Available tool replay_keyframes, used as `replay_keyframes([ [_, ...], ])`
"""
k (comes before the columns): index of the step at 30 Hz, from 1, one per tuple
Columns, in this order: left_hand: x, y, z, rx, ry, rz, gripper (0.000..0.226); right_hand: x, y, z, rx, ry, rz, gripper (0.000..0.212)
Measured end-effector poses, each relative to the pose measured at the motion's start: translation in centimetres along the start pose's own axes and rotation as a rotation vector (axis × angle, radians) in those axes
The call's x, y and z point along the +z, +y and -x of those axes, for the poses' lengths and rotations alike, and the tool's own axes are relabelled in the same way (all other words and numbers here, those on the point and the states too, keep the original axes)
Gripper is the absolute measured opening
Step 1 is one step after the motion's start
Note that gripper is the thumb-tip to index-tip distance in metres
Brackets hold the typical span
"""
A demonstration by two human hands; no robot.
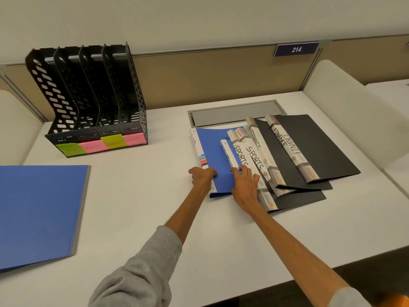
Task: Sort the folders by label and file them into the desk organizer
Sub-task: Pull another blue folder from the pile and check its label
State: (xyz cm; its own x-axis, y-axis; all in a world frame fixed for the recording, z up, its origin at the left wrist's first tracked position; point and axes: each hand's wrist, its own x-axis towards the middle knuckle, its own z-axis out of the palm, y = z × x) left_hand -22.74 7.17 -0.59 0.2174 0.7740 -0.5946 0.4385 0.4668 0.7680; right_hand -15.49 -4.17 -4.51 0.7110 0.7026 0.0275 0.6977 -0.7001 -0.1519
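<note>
The blue folder point(215, 151) lies flat on the white surface point(137, 196), leftmost in a fanned stack. Its long axis runs away from the person, far end leaning slightly left, spine along its left edge. The left grip point(202, 176) curls round its near-left edge. The right grip point(244, 185) rests on its right side with fingers laid fairly straight. Overlapping it on the right are the SPORTS folders point(254, 160), then the black FINANCE folders point(309, 147). The desk organizer point(88, 96) stands well apart at the back left — green and pink sticky notes point(91, 146) on its front. Another blue file point(39, 213) lies near the left edge.
</note>
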Motion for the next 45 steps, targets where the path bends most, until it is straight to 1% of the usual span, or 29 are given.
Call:
replay_keyframes([
  [3,-0.2,0.8,-0.2,-0.003,-0.053,0.066,0.051,-0.2,0.4,-0.5,0.005,0.022,-0.030,0.060],
  [7,-0.3,1.6,0.7,0.070,-0.098,0.146,0.031,-0.8,0.7,-1.6,0.015,0.088,-0.065,0.042],
  [9,-0.4,2.3,1.5,0.092,-0.103,0.197,0.028,-1.3,0.3,-2.2,0.022,0.111,-0.103,0.036],
  [11,-0.6,3.1,2.3,0.136,-0.082,0.235,0.033,-1.9,-0.1,-2.7,0.033,0.133,-0.156,0.034],
  [14,-1.1,4.7,3.1,0.197,-0.050,0.281,0.047,-2.7,-0.2,-3.5,0.040,0.163,-0.194,0.034],
  [16,-1.6,5.8,3.5,0.228,-0.018,0.283,0.051,-3.0,-0.4,-3.8,0.036,0.169,-0.231,0.033],
  [19,-2.4,7.0,4.4,0.293,0.029,0.258,0.053,-3.4,-1.3,-4.0,0.034,0.161,-0.357,0.032],
  [23,-4.0,7.9,5.5,0.357,0.070,0.275,0.055,-4.2,-2.9,-4.0,0.067,0.111,-0.536,0.035],
  [25,-4.7,8.5,6.2,0.424,0.085,0.265,0.055,-5.0,-3.9,-4.2,0.098,0.056,-0.689,0.038],
  [29,-5.9,9.5,8.0,0.563,0.104,0.212,0.056,-7.0,-5.6,-4.7,0.164,-0.208,-1.110,0.050],
  [31,-6.5,9.7,8.5,0.592,0.108,0.226,0.055,-7.9,-6.0,-5.1,0.187,-0.266,-1.243,0.056],
  [36,-7.8,9.7,9.3,0.610,0.110,0.288,0.054,-9.3,-5.9,-5.5,0.205,-0.286,-1.333,0.079],
  [38,-8.2,9.8,9.6,0.611,0.096,0.318,0.054,-9.5,-5.7,-5.5,0.208,-0.296,-1.367,0.084],
  [41,-8.8,10.0,10.1,0.638,0.095,0.333,0.055,-9.6,-6.0,-5.5,0.222,-0.343,-1.399,0.084],
  [45,-9.4,10.0,10.6,0.694,0.109,0.302,0.054,-9.4,-6.9,-5.0,0.214,-0.427,-1.400,0.068],
])
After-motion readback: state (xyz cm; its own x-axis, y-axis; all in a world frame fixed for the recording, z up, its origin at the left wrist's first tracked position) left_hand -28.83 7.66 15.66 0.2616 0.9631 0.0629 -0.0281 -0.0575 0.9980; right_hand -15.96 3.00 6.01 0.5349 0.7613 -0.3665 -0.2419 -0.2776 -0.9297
